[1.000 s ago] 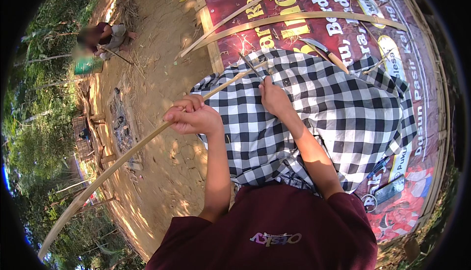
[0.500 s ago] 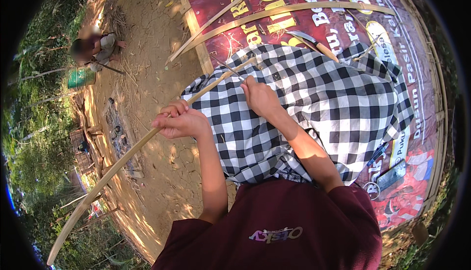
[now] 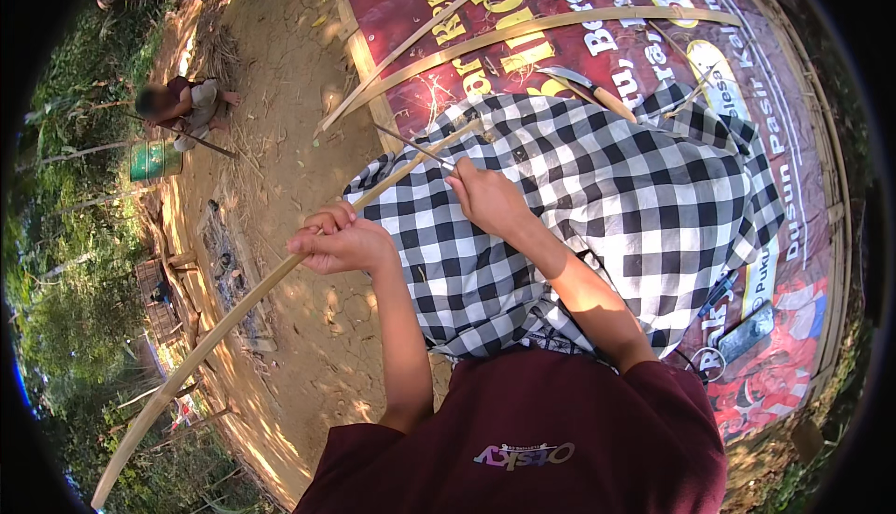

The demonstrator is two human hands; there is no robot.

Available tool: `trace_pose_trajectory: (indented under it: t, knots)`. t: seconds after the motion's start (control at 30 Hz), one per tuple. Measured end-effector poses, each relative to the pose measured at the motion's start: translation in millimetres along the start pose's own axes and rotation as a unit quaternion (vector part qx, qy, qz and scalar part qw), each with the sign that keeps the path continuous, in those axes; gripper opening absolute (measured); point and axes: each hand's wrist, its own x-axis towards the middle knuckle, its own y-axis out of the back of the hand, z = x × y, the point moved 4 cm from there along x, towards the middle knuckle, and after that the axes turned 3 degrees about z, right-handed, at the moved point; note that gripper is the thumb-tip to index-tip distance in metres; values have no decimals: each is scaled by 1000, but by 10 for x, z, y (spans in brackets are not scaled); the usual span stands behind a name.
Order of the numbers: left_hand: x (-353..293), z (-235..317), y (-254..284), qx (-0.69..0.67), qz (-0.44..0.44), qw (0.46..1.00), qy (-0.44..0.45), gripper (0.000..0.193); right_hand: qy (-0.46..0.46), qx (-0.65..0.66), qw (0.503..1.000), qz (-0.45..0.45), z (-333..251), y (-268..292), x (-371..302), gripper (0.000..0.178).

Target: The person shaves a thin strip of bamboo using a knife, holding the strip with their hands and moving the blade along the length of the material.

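A long pale bamboo strip slants from the lower left up to the checkered cloth over my lap. My left hand is closed round it, well back from its upper end. In my right hand, the fingers are wrapped round a thin-bladed knife, whose handle they hide. The blade points to the upper left and crosses the strip between my left hand and the strip's upper end. Black-and-white checkered cloth lies under both the strip's end and my right hand.
Beyond my lap, a printed banner covers a platform edged with bamboo. On it lie another knife with a wooden handle, two bamboo strips and a phone. Across the dirt ground, a person sits near a green drum.
My right hand has shifted slightly left and down, bringing the blade further across the strip. My left hand keeps its hold in nearly the same place. The seated person's pose has changed slightly.
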Motion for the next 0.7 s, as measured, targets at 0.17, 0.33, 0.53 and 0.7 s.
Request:
trace_pose_trajectory:
  t: [0.17,0.33,0.53,0.7]
  knots:
    - [-44,42,34,7,-12,1000,-8,49,-227,-194,954,-20,428,110,17,29]
    - [-47,27,4,-6,-19,1000,-20,48,-138,-69,987,33,420,226,149,29]
    - [-49,36,-28,7,-33,999,-21,48,-120,-67,990,-5,201,47,155,27]
    - [-36,35,-13,-7,-1,1000,-28,50,-110,-49,993,-4,172,33,126,29]
